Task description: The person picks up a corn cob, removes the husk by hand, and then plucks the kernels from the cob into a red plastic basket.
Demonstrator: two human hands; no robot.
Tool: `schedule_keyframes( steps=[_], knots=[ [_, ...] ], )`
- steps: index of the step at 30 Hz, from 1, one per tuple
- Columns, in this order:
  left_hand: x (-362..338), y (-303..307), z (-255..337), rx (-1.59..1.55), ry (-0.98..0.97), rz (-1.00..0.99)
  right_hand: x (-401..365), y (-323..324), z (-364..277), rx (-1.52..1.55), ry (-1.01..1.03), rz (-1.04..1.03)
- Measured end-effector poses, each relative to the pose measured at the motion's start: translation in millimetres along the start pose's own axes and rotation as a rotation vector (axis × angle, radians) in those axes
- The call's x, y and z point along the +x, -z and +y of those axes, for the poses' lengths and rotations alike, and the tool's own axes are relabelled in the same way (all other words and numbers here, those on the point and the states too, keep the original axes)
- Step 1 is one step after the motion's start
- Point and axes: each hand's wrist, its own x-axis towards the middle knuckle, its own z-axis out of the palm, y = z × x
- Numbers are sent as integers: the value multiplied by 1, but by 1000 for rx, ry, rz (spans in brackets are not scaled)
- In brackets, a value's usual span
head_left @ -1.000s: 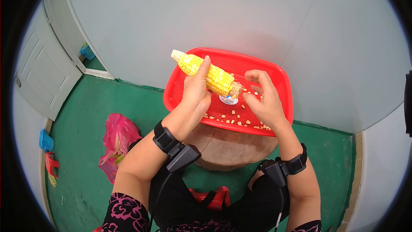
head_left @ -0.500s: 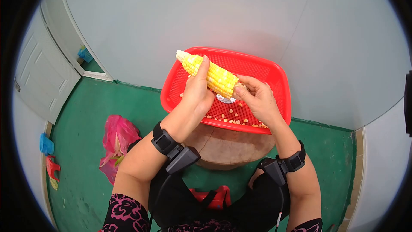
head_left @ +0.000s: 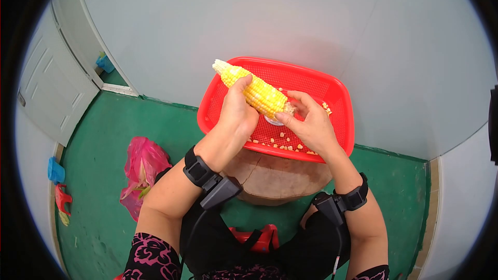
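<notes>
A yellow ear of corn is held slanting above a red mesh basket, its pale tip at the upper left. My left hand is closed around its middle, thumb on top. At the lower right end a patch of bare cob shows. There my right hand grips the ear, thumb against the kernel edge and index finger on the far side; its other fingers are partly hidden. Loose kernels lie scattered in the basket, and a small clump of kernels rests near its right side.
The basket stands on a round wooden stump. A pink plastic bag lies on the green floor to the left. A red stool shows between the legs. The grey wall rises just behind the basket.
My right thumb has moved onto the kernel edge, and more bare cob shows at that end. A clump of kernels now shows at the basket's right side. My left hand keeps its hold.
</notes>
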Motion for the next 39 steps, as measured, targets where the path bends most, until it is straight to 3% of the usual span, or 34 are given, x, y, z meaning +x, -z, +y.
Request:
schedule_keyframes(
  steps=[3, 18, 21, 24, 33, 36, 39],
  knots=[
    [2, 2, -7, 33, -13, -63, 6, -4, 12, 267, -34, -39],
    [10, -1, -10, 21, -39, -23, 3, 10, -1, 606, -191, -167],
    [12, -2, -13, 36, -88, -23, 5, 6, 9, 444, -87, -64],
    [11, 0, -15, 107, -149, -21, 5, 4, 13, -18, 221, 114],
    [8, 5, -8, 15, -56, 10, -3, 3, -11, -77, 252, 52],
    [5, 5, -6, 23, -76, 6, 1, 1, -1, -62, 374, 73],
    [4, 4, -5, 9, -78, 13, -3, 0, -7, -57, 320, 63]
  ],
)
